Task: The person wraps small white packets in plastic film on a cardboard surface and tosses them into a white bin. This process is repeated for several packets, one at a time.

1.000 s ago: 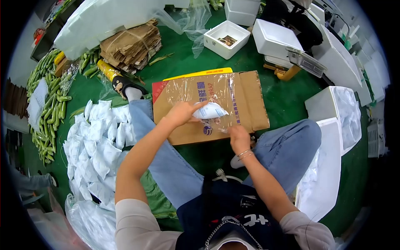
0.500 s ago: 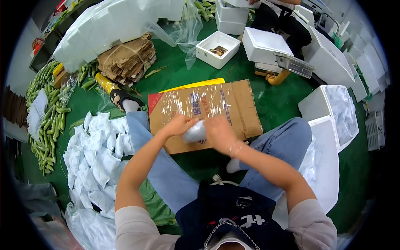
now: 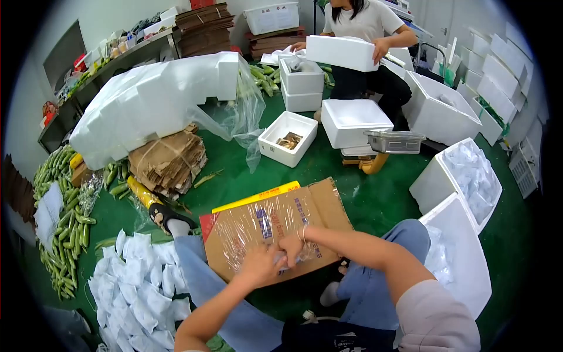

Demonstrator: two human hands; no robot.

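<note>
Both hands meet over a flat cardboard box (image 3: 234, 234) with shiny clear film across its top. My left hand (image 3: 261, 265) has its fingers closed at a small whitish packet (image 3: 285, 269), mostly covered by the hands. Against it, my right hand (image 3: 291, 245) is closed on the packet from the upper right. To the left, a heap of white packets (image 3: 138, 287) lies on the floor beside my leg. White foam boxes (image 3: 469, 252) holding clear-wrapped packets (image 3: 469, 179) stand at my right.
A small foam box (image 3: 267, 146) with brown pieces stands ahead. Beyond it another person (image 3: 363, 26) holds a white foam box (image 3: 340, 53). Green cobs (image 3: 67, 234) are piled at left, near stacked flattened cardboard (image 3: 167, 161). A metal tray (image 3: 394, 142) juts out by a closed foam box (image 3: 356, 123).
The view has tilted up, showing more of the room and the other person. My hands have drawn together over the box, and the whitish packet is now mostly hidden between them.
</note>
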